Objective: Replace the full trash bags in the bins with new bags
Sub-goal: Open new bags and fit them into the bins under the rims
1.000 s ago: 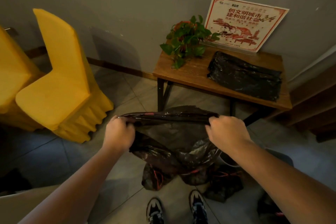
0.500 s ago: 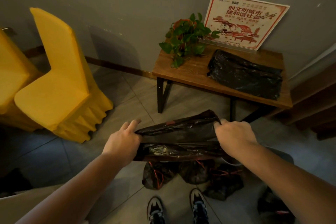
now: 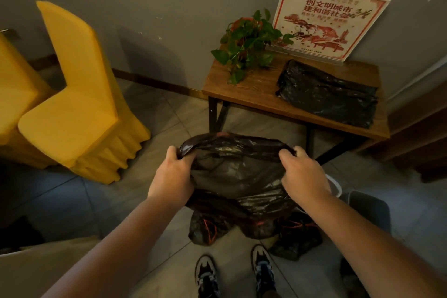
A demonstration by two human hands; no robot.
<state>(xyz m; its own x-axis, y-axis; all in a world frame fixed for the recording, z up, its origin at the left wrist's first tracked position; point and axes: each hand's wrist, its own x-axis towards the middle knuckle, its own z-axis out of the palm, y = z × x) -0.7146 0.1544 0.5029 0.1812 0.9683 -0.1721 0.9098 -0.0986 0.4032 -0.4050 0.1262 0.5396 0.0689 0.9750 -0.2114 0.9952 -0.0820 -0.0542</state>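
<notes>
Bag point(image 3: 238, 172), black and slack, is held in the air before the person, above the tied full bags point(image 3: 205, 228) on the floor point(image 3: 169, 123) and short of the worktop point(image 3: 251, 91); its top edge runs level, left to right, between the hands. Left hand point(image 3: 173, 174) and right hand point(image 3: 303, 172) are well apart, each with fingers curled tight on one end of that edge. Bin point(image 3: 335, 186), showing only a pale rim, lies low, just beyond the right hand; judged so, the bag must go rightward and down, right hand leading.
</notes>
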